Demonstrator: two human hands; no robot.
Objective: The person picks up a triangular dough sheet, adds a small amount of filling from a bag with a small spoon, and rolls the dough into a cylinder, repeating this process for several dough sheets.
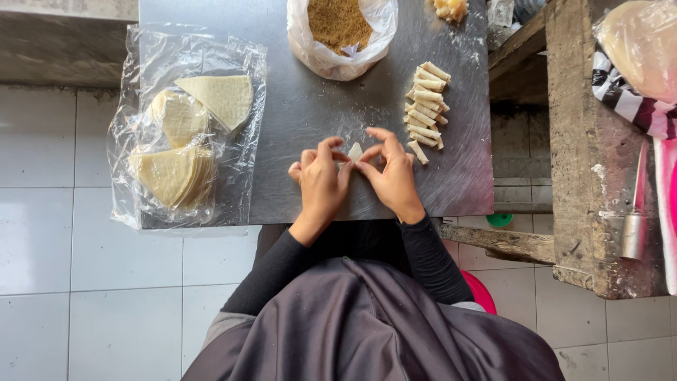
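My left hand and my right hand meet at the middle of a steel table. Both pinch a small pale pastry wrapper between their fingertips; only its upper corner shows, the rest is hidden by my fingers. Just to the right of my right hand lies a pile of several finished thin rolls. Beyond my hands stands an open plastic bag of brown crumbly filling.
Stacks of triangular wrappers lie on clear plastic at the table's left. A small yellowish lump sits at the far right corner. A rough wooden bench with cloth and a bag stands to the right. White floor tiles surround.
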